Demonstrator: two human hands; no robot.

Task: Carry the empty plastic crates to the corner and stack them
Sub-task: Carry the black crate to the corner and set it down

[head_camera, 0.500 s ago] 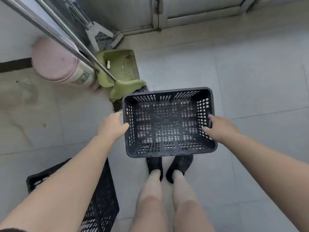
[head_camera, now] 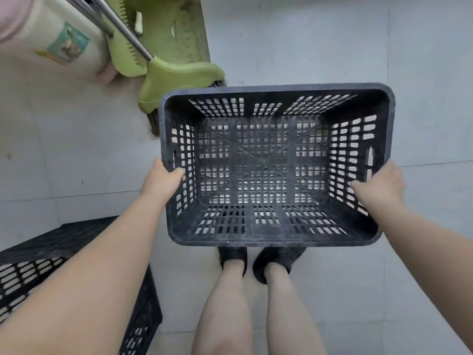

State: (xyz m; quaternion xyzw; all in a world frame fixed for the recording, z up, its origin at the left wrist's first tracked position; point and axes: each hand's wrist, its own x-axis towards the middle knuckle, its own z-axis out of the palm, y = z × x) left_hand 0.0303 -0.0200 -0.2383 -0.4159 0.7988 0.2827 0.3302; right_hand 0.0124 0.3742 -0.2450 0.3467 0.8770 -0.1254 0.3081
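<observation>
pale tiled floor [head_camera: 307, 47], second black crate [head_camera: 143, 316] sat lower left, green broom [head_camera: 176, 78], dustbin [head_camera: 51, 42], person's shoes [head_camera: 276, 262]

Head view, looking down. Black plastic crate [head_camera: 273, 165], perforated walls and base, empty, held level above the tiled floor [head_camera: 307, 47]. Left hand [head_camera: 163, 181] grips the crate's left rim, thumb inside the wall. Right hand [head_camera: 378, 187] grips the right rim just below the handle slot, thumb inside. Two dark shoes [head_camera: 258, 260] show under the crate's near edge, w/ bare legs below. Second black crate [head_camera: 76, 278] stands on the floor at lower left, partly hidden by the left forearm. Green broom [head_camera: 176, 78] w/ metal handle, green dustpan [head_camera: 166, 29] and pink-lidded bin [head_camera: 51, 42] at upper left.
</observation>
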